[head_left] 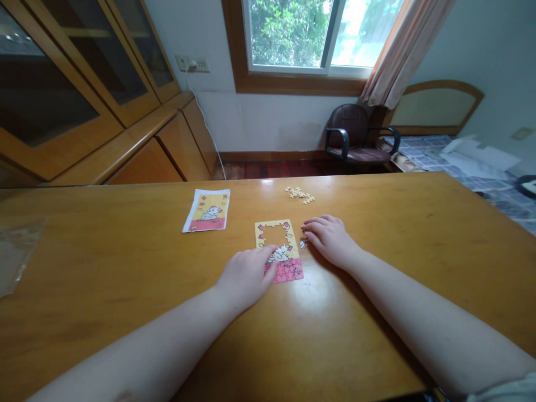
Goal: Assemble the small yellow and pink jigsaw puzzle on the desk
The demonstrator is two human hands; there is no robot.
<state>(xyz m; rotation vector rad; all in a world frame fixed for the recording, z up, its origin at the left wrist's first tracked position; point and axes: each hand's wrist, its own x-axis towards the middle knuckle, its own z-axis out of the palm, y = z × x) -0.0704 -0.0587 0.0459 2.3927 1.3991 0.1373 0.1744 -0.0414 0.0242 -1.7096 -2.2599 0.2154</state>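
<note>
A small jigsaw puzzle (pixel 280 240) lies on the wooden table (pixel 377 223), yellow above, pink below, with a hole in its upper middle. My left hand (pixel 247 276) rests on its lower left part, fingers curled loosely with fingertips on the pieces. My right hand (pixel 329 237) lies just right of the puzzle, fingers bent and close together over a small loose piece (pixel 302 244) at the fingertips. Whether that piece is gripped is unclear.
A printed reference picture (pixel 207 210) lies to the left of the puzzle. A small heap of loose pieces (pixel 300 194) sits farther back. A clear plastic bag (pixel 14 248) lies at the table's left edge. Beyond the table stand cabinets and a chair (pixel 355 137).
</note>
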